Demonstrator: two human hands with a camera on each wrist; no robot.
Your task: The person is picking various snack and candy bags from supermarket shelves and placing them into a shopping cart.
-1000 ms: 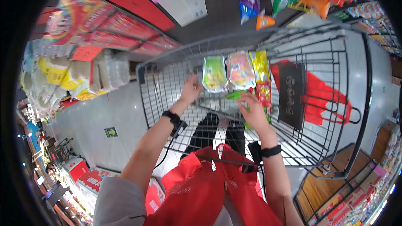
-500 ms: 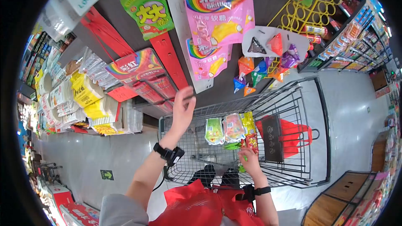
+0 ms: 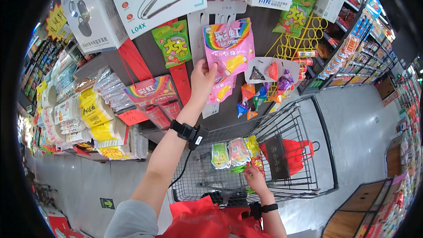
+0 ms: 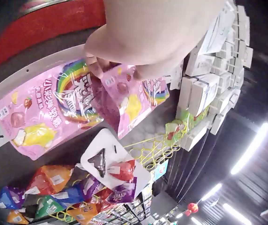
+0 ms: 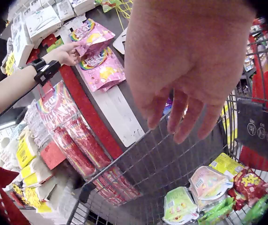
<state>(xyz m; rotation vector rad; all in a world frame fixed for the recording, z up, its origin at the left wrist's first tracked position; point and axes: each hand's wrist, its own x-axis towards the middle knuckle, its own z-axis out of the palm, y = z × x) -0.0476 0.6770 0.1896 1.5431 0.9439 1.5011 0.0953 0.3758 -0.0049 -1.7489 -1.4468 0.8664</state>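
The left hand (image 3: pixel 203 80) pinches the left edge of a pink Skittles pouch (image 3: pixel 230 46) on the display. In the left wrist view, curled fingers grip this front pouch (image 4: pixel 129 101), tilted away from another pink pouch (image 4: pixel 49 110) behind it. Over the cart (image 3: pixel 198 167), the right hand (image 3: pixel 257 180) hangs near a red snack bag (image 3: pixel 257 163); in the right wrist view its fingers (image 5: pixel 183 117) hang loosely with nothing in them. Beside it in the cart lie a green-topped pack (image 3: pixel 220 155), a pink-topped pack (image 3: pixel 239 150) and a yellow bag (image 3: pixel 252 145).
White earphone boxes (image 3: pixel 154 0) stand above the display. A green snack bag (image 3: pixel 172 44) hangs left of the pouches, with small pyramid packs (image 3: pixel 260 97) to their lower right. A red bag (image 3: pixel 297 154) lies at the cart's right end, behind a dark panel (image 3: pixel 276 158).
The left hand has risen from the cart to the display and taken hold of a pink pouch. The view has tilted up; the right hand stays over the cart.
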